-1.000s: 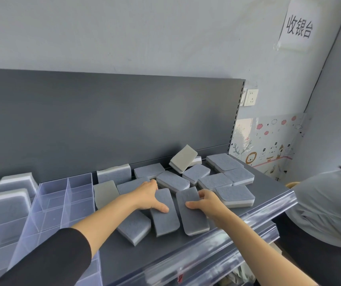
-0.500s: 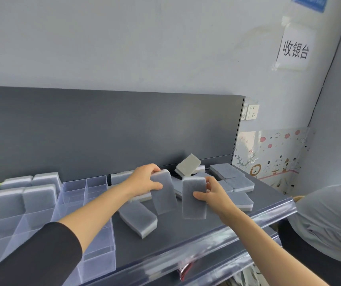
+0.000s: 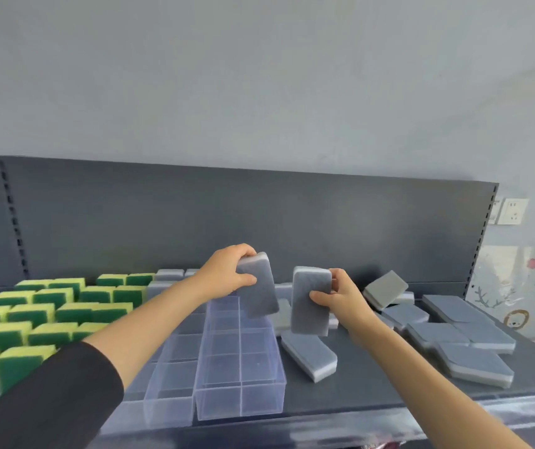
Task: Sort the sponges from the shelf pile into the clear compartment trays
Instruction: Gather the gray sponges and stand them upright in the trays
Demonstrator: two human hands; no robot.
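Left sponge (image 3: 258,290) up in the air, gray, gripped at its top end by the left hand (image 3: 227,273): thumb on the front, fingers curled over the top. Right sponge (image 3: 310,303) up too, pinched on its right side by the right hand (image 3: 340,296), thumb in front, fingers behind. Both standing on end, long side up and down, the left one tipped a little. Close together, not touching.

Tray (image 3: 240,400) clear, full of little boxes in rows, sitting on the shelf (image 3: 373,384), below the hands and nearer. Bottom end of the left sponge over the tray's far right corner, by the look of it. Right sponge just off to the right of the tray, above a flat sponge (image 3: 310,354) on the shelf. So left hand closer to the boxes; for the right hand, a small move left first.

Looks like the carry step, with the drop into the boxes next. Long sides up and down, so maybe a straight push down on end. Hard to tell about the fit.

Pile (image 3: 454,335) of gray sponges to the right, mostly lying flat. Green and yellow sponges (image 3: 33,312) in rows to the left.
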